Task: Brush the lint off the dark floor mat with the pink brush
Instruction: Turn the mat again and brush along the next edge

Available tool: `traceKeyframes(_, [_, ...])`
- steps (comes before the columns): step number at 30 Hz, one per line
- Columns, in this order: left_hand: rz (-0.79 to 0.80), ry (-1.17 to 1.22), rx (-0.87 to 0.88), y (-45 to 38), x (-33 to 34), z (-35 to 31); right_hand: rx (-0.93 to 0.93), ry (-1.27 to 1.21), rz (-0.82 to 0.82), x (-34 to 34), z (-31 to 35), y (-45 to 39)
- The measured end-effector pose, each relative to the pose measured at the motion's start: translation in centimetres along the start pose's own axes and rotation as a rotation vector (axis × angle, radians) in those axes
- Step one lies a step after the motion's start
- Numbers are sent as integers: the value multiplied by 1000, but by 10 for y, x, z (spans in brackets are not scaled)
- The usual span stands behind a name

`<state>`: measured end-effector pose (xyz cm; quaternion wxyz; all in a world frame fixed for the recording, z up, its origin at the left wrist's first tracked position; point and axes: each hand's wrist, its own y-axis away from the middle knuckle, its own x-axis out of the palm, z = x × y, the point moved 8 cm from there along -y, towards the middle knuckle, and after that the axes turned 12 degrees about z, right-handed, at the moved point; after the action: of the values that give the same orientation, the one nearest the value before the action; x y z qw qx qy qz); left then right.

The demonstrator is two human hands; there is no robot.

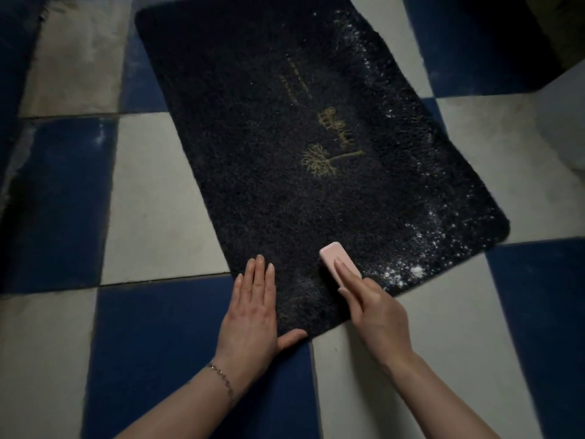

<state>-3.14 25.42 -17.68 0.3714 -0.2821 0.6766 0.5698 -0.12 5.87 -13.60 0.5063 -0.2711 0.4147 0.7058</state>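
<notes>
While I kneel over it, mat: the dark floor mat [285, 153] lies slanted across the blue-and-white checkered tiles [152, 198], gold tree print near its middle.
Left hand: my left hand [253, 308] lies flat, fingers straight, pressing the mat's near corner, thumb along the edge.
Right hand: my right hand [373, 308] grips the pink brush [335, 258], forefinger stretched along its back.
Brush: it sits on the mat near the front edge.
Lint: white lint [408, 248] speckles the right side, thickest just beside the brush.
Wrist: a thin bracelet [221, 375] circles my left wrist.
</notes>
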Motion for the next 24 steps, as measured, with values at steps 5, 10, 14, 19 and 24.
traceKeyframes(5, [-4,2,6,1,0,2,-32,-82,21,16,35,23])
traceKeyframes(10, [-5,-13,12,8,2,14,-176,16,178,57,77,53])
traceKeyframes(14, [50,-16,-17,9,3,12,-139,162,47,16,30,20])
traceKeyframes(19, [66,-6,-48,13,-5,12,38,28,-1,-4,-2,19])
traceKeyframes(24, [64,28,-58,14,-12,14,-31,-53,34,27,50,47])
